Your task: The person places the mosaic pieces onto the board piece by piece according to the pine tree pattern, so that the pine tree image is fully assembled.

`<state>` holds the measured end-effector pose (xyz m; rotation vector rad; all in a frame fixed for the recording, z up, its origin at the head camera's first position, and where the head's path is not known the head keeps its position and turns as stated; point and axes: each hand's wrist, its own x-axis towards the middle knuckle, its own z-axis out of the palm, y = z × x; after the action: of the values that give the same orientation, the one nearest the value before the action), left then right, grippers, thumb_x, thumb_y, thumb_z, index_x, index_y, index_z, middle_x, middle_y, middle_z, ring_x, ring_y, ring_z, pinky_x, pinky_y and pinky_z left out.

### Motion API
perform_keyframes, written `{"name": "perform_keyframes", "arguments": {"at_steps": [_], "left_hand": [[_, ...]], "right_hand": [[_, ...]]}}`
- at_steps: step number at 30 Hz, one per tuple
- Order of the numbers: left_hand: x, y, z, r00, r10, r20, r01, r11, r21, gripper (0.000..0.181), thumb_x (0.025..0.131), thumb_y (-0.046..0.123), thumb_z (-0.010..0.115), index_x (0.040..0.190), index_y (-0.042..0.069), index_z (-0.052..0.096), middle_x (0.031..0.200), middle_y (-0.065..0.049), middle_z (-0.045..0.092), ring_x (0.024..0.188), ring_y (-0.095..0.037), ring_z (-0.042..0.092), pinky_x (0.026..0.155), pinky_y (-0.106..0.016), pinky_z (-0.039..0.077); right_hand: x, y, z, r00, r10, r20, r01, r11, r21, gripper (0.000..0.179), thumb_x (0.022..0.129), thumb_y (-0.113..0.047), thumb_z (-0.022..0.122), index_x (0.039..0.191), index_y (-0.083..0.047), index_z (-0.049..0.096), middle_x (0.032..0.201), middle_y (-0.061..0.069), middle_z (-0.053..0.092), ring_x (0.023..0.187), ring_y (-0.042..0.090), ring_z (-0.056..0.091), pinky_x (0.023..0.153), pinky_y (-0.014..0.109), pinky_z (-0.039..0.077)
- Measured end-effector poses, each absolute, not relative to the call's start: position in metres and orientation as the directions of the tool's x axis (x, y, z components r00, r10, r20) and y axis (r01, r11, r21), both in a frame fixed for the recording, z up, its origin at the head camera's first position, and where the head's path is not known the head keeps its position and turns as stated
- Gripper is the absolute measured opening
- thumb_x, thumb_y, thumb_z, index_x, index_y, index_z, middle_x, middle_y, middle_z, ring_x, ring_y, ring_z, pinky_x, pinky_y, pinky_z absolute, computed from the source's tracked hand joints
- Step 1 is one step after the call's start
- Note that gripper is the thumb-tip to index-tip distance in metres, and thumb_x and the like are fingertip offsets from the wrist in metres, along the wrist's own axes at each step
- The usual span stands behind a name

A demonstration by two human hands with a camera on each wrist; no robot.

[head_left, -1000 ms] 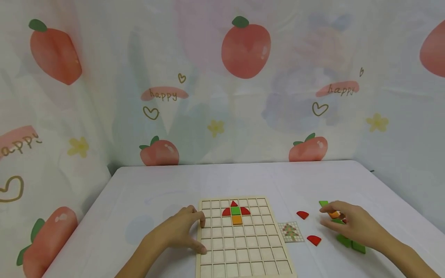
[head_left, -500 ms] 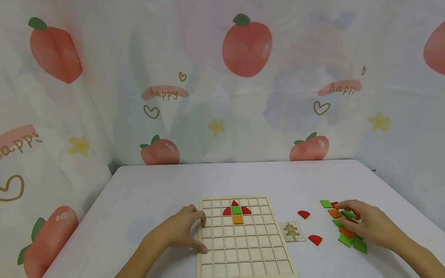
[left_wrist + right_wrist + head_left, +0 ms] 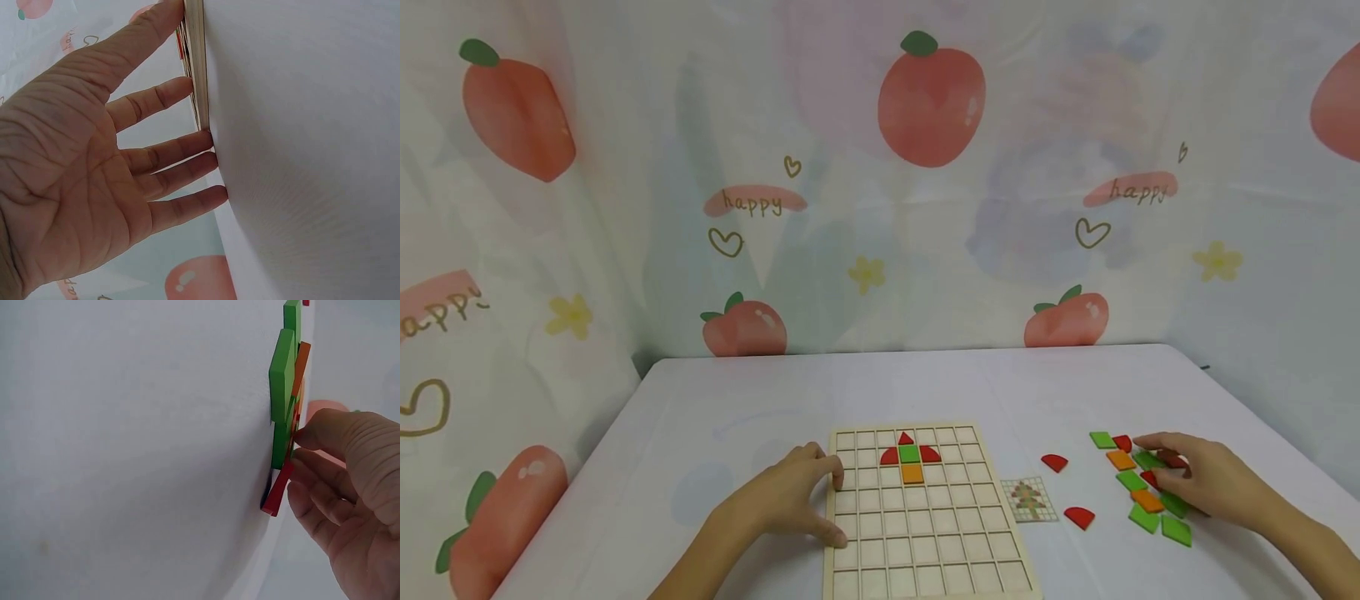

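Observation:
A wooden grid board (image 3: 883, 525) lies flat on the table. Along its left edge rests my left hand (image 3: 793, 492), thumb and fingers spread and touching the side, as the left wrist view also shows. Set in the board's upper cells are a red triangle (image 3: 906, 438), a green square (image 3: 908, 453), an orange square (image 3: 912, 473) and two red quarter-round pieces. My right hand (image 3: 1213, 479) is over a loose pile of green, orange and red pieces, thumb and index apart. In the right wrist view its fingertips touch the pile near a red piece (image 3: 278, 490); the hand partly hides other pieces.
A small pattern card (image 3: 1028, 500) showing a tree lies against the board's right side. Two red quarter-round pieces, one farther back (image 3: 1054, 462) and one nearer (image 3: 1079, 517), lie between card and pile. A printed cloth (image 3: 925, 250) hangs behind the table.
My right hand has shifted right across the pile, uncovering more green, orange and red pieces, some now spread apart. My left hand stays at the board's edge; the pieces on the board are unchanged.

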<state>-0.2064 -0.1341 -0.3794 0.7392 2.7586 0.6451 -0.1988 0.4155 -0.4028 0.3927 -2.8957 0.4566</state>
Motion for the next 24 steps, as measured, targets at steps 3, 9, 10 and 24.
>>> {"name": "perform_keyframes", "arguments": {"at_steps": [3,9,10,24], "left_hand": [[-0.207,-0.135,-0.379,-0.851,0.518,-0.085,0.428,0.778,0.459,0.055,0.065,0.045,0.096,0.101,0.023,0.060,0.111,0.001,0.053,0.103,-0.021,0.050,0.087,-0.048,0.051],[-0.206,-0.136,-0.380,-0.846,0.529,-0.072,0.441,0.768,0.465,0.056,0.065,0.046,0.096,0.101,0.022,0.060,0.110,0.001,0.053,0.103,-0.021,0.050,0.085,-0.048,0.051],[-0.206,-0.136,-0.380,-0.846,0.528,-0.072,0.440,0.768,0.464,0.056,0.065,0.046,0.096,0.101,0.022,0.060,0.110,0.001,0.053,0.103,-0.021,0.050,0.085,-0.048,0.051],[-0.206,-0.135,-0.380,-0.848,0.525,-0.075,0.435,0.771,0.465,0.055,0.065,0.044,0.096,0.101,0.022,0.060,0.112,-0.001,0.054,0.104,-0.023,0.050,0.086,-0.050,0.051]], "right_hand": [[-0.202,0.417,-0.400,-0.953,-0.240,0.185,-0.286,0.916,-0.282,0.037,0.083,-0.002,0.078,0.120,-0.002,0.070,0.097,0.001,0.067,0.077,0.002,0.046,0.066,0.023,0.047],[-0.203,0.417,-0.398,-0.962,-0.236,0.136,-0.267,0.915,-0.301,0.036,0.085,-0.009,0.079,0.120,-0.007,0.071,0.103,0.001,0.070,0.079,-0.001,0.048,0.069,0.023,0.049],[-0.202,0.416,-0.398,-0.964,-0.231,0.132,-0.262,0.914,-0.309,0.036,0.085,-0.011,0.079,0.120,-0.007,0.071,0.102,-0.001,0.069,0.079,-0.001,0.047,0.068,0.023,0.048],[-0.207,0.405,-0.392,-0.970,-0.206,0.125,-0.237,0.908,-0.345,0.030,0.087,-0.009,0.079,0.114,-0.002,0.070,0.101,0.005,0.072,0.074,0.000,0.053,0.065,0.021,0.052]]}}
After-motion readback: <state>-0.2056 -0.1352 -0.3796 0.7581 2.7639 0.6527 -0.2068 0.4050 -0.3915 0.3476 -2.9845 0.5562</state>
